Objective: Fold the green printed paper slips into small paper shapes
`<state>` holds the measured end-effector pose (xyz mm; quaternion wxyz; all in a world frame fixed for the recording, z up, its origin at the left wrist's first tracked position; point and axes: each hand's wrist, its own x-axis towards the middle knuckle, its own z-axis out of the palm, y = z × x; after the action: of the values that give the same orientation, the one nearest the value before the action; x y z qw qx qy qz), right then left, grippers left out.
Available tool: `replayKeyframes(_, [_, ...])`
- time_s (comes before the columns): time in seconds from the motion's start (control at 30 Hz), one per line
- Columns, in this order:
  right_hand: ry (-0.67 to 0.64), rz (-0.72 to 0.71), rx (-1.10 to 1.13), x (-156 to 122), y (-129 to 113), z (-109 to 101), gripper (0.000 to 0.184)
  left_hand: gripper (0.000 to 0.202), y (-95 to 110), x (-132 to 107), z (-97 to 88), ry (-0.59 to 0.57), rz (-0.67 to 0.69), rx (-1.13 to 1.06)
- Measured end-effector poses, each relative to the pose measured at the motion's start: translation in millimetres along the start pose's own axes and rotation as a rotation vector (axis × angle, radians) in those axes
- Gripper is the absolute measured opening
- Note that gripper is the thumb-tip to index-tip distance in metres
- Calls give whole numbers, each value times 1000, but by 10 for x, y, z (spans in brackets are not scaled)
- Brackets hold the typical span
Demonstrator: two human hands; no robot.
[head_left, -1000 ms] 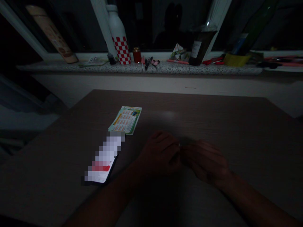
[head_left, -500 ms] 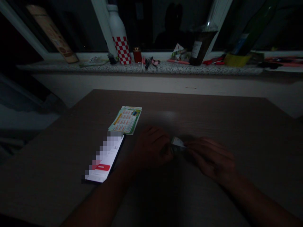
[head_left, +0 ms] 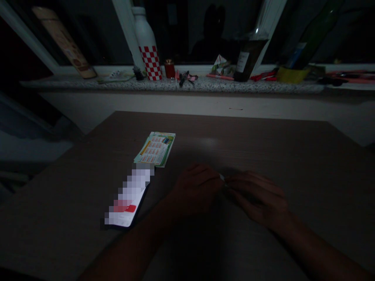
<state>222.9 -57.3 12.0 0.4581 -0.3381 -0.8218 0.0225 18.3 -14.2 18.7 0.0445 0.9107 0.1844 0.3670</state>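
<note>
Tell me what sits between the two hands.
In the head view, a small pale object lies between the left hand and the right hand; too dark to identify.

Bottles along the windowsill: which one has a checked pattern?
The white bottle, standing between the beige bottle at far left and the green bottle at right. Red-and-white checks around its lower half set it apart.

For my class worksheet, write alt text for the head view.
A left hand and right hand nearly meet over a dim table, with a small pale piece between them. To their left lie a lit, partly pixelated phone and some cards; a checkered bottle stands on the sill beyond.
</note>
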Motion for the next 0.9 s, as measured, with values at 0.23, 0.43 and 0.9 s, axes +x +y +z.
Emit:
replayKeyframes(0.23, [26,-31,5,4,11,8,26,10,2,-16,3,43,-24,-54])
replayKeyframes(0.43, [-1,-10,-33,-4,-3,-5,23,9,-5,-35,59,62,-12,-50])
replayKeyframes(0.9, [36,-46,-4,23,-3,21,26,9,-1,-28,58,151,17,-90])
